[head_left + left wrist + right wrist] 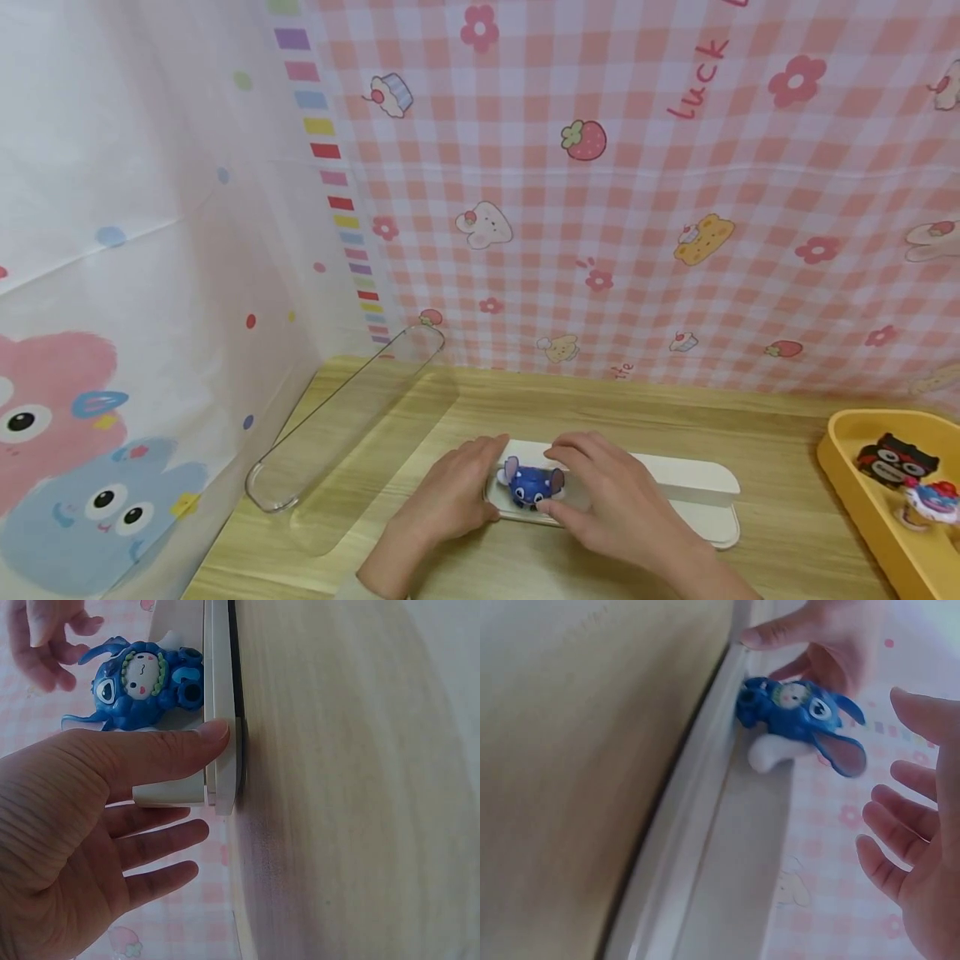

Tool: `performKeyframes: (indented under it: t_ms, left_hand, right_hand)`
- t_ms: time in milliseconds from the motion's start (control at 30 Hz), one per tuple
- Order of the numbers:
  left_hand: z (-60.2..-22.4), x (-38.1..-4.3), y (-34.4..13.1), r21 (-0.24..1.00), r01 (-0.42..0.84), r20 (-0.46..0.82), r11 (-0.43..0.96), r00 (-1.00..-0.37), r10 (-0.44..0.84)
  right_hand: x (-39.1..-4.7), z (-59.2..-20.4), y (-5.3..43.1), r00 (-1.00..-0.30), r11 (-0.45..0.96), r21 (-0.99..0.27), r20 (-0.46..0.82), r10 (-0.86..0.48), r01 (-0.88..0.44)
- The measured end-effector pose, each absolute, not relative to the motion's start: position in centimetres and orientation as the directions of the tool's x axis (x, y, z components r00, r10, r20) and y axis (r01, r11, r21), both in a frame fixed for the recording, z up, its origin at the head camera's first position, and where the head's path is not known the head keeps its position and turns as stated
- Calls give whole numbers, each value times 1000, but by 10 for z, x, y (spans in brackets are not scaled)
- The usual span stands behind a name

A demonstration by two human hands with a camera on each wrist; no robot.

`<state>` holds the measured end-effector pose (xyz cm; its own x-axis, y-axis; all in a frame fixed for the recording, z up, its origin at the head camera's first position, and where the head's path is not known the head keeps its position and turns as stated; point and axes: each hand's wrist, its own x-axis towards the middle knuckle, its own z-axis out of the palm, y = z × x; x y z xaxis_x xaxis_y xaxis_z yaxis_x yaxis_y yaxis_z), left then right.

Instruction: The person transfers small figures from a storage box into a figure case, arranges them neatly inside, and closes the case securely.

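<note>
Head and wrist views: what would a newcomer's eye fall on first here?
Most likely the shiny blue figurine with big ears, on the white base between the left hand, which holds that base's end, and the right hand. Next, perhaps, the pink checked cloth filling the background, and the yellow tray of small figures at the head view's right edge.

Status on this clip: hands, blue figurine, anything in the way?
Left hand grips end of white stand. Right hand open, beside blue figurine, not touching. Figurine upright on stand. Clear cover off left, not blocking.
</note>
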<state>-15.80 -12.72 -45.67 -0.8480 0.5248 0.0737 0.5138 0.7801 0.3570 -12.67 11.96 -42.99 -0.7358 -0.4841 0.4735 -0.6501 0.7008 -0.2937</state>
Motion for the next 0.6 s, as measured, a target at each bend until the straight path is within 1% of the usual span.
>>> performKeyframes:
  t_ms: [167, 400, 600]
  left_hand:
    - [-457, -158, -128, 362, 498, 61, 788, -856, 513]
    - [-457, -158, -128, 354, 505, 65, 787, -853, 518]
    - [-456, -157, -127, 354, 504, 62, 788, -853, 518]
  right_hand:
    - [-127, -423, 129, -688, 684, -259, 546, -478, -682]
    - [-128, -418, 151, -672, 712, -223, 595, -441, -665]
    - [-126, -416, 183, -640, 730, -201, 662, -390, -653]
